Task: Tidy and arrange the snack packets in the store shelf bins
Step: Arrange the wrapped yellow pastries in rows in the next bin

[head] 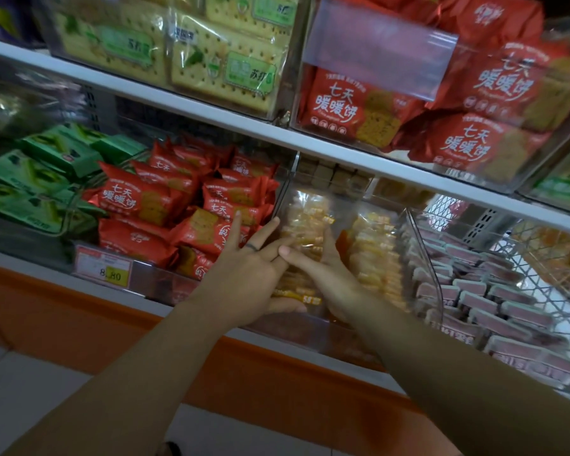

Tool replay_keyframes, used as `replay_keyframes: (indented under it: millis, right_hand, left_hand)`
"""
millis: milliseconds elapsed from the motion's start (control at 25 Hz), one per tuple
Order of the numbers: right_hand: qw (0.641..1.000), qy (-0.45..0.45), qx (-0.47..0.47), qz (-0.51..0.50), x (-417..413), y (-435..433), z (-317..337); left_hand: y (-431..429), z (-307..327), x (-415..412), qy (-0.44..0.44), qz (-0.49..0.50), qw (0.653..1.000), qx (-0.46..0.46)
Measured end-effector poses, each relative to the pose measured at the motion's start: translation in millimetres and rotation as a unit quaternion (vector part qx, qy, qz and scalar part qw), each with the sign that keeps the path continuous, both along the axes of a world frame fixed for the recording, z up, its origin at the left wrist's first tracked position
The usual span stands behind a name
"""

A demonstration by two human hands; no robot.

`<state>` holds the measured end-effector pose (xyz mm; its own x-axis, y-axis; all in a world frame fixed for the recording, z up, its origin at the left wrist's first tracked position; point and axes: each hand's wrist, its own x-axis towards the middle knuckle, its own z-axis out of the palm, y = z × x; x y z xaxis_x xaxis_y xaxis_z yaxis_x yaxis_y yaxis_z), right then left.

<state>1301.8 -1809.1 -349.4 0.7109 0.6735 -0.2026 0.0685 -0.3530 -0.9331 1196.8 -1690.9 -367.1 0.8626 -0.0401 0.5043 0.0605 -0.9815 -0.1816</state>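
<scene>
Both hands reach into the middle clear bin (418, 238) of yellow biscuit packets. My right hand (326, 274) grips one upright clear yellow packet (305, 225), with its thumb across the front and its fingers behind. My left hand (244, 274) lies against that packet's left side with straight, spread fingers, a ring on one of them. Its thumb sits below the packet's lower edge. The left index finger points over the red packets (145, 199) in the bin to the left. More yellow packets (375, 245) stand to the right of the held one.
Green packets (33, 179) fill the far-left bin, and pink-and-white packets (484, 301) fill the bin on the right. The shelf above (211, 116) carries bins of cracker packs (211, 60) and red packets (458, 139). A price tag (104, 268) hangs on the bin front.
</scene>
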Motion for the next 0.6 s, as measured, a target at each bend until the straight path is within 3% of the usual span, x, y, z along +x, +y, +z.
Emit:
replay_keyframes:
  millis: [320, 600]
  right_hand:
    - [0.999, -0.006, -0.038, -0.023, 5, -6, 9]
    - [0.998, 0.048, -0.03, -0.007, -4, 6, 7]
  left_hand:
    - [-1, 5, -2, 0.004, 0.009, 1.0, -0.011]
    - [-1, 4, -1, 0.006, 0.013, 1.0, -0.026]
